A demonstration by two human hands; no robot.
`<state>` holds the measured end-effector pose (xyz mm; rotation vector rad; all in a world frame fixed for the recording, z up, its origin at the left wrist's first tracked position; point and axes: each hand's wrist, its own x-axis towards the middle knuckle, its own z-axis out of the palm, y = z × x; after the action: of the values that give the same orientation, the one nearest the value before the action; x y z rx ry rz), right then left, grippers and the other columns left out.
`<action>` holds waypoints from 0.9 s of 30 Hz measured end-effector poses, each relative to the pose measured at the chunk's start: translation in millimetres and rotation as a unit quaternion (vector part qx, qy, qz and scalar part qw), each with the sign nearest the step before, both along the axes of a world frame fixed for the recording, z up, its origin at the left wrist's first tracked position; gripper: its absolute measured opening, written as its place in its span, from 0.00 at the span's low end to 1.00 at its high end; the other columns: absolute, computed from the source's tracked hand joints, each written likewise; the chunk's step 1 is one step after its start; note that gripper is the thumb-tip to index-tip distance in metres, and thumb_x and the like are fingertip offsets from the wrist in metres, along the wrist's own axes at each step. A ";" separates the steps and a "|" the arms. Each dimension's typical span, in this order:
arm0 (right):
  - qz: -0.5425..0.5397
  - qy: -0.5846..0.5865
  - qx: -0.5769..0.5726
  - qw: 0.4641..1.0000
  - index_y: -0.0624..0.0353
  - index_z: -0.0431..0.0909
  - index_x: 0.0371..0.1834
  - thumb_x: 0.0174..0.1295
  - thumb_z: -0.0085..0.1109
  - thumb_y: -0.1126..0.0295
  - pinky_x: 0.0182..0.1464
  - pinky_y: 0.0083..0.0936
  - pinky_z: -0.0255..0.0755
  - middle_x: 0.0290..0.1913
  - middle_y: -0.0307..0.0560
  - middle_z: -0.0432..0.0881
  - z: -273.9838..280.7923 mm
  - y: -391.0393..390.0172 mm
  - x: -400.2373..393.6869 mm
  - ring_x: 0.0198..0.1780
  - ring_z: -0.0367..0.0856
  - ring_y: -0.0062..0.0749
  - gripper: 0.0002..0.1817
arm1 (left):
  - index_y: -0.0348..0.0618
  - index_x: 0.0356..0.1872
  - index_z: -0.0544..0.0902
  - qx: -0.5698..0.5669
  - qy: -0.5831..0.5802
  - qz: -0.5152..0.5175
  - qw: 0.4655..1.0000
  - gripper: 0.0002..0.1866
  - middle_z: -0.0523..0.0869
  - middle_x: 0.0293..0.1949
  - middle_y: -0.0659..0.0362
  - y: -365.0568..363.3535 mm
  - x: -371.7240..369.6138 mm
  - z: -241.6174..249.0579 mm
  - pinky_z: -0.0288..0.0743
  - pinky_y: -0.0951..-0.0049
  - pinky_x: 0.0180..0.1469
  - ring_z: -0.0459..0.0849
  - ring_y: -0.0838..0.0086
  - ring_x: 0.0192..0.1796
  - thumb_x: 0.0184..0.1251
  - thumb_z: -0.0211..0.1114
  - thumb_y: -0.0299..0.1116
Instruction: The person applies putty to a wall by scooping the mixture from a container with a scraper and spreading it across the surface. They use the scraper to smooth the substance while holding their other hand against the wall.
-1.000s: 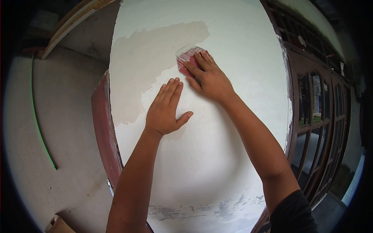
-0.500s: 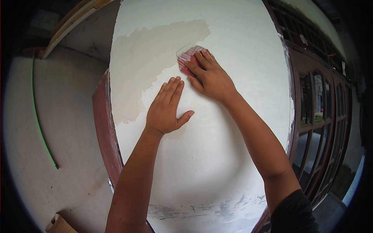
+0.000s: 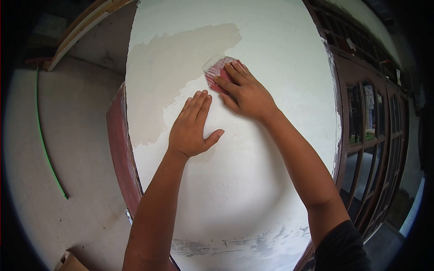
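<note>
My right hand (image 3: 248, 92) presses a flat red putty spreader (image 3: 214, 74) against the white wall (image 3: 235, 158). The spreader has a clear edge and white streaks across its face, and my fingers lie over its right side. It sits just right of a beige-grey patch (image 3: 158, 74) with a ragged border. Lower and to the left, my left hand (image 3: 190, 128) rests flat on the wall, thumb out to the side and holding nothing. Its fingertips are near the patch's lower right border.
A dark red wooden frame (image 3: 121, 149) borders the wall on the left. To the right stands a brown door with glass panes (image 3: 368, 113). A thin green strip (image 3: 43, 135) hangs at far left. Grey smears (image 3: 262, 244) mark the wall low down.
My right hand and the spreader have shifted slightly down along the wall. My left hand stays in about the same place, and the view has moved a little.
</note>
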<state>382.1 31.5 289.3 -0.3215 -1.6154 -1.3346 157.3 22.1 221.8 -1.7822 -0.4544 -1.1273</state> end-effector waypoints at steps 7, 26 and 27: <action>0.019 0.034 0.020 0.999 0.51 0.84 0.64 0.66 0.67 0.61 0.80 0.47 0.63 0.71 0.67 0.77 -5.9 -6.2 15.9 0.76 0.70 0.62 0.23 | 0.29 0.76 0.67 -0.004 -0.006 -0.007 1.000 0.43 0.68 0.78 0.40 0.6 0.1 -1.3 0.58 0.48 0.82 0.66 0.46 0.80 0.67 0.70 0.47; -0.033 0.121 -0.025 0.992 0.48 0.83 0.68 0.68 0.67 0.59 0.80 0.46 0.63 0.73 0.65 0.75 -4.5 0.3 3.7 0.78 0.69 0.59 0.25 | 0.27 0.74 0.70 0.024 -0.001 -0.039 0.999 0.42 0.71 0.76 0.40 7.2 -0.9 -1.0 0.63 0.48 0.80 0.69 0.46 0.79 0.66 0.73 0.45; -0.026 0.121 -0.029 0.992 0.48 0.83 0.67 0.68 0.66 0.59 0.81 0.46 0.62 0.73 0.65 0.75 -14.3 0.0 8.1 0.78 0.69 0.60 0.24 | 0.27 0.74 0.70 0.025 0.002 -0.041 0.999 0.42 0.71 0.76 0.40 7.6 -0.5 -0.5 0.63 0.48 0.80 0.69 0.46 0.79 0.66 0.73 0.45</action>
<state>390.1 31.6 275.0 -0.5435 -1.4523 -1.2378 156.8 29.7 221.3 -1.7727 -0.3496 -1.1826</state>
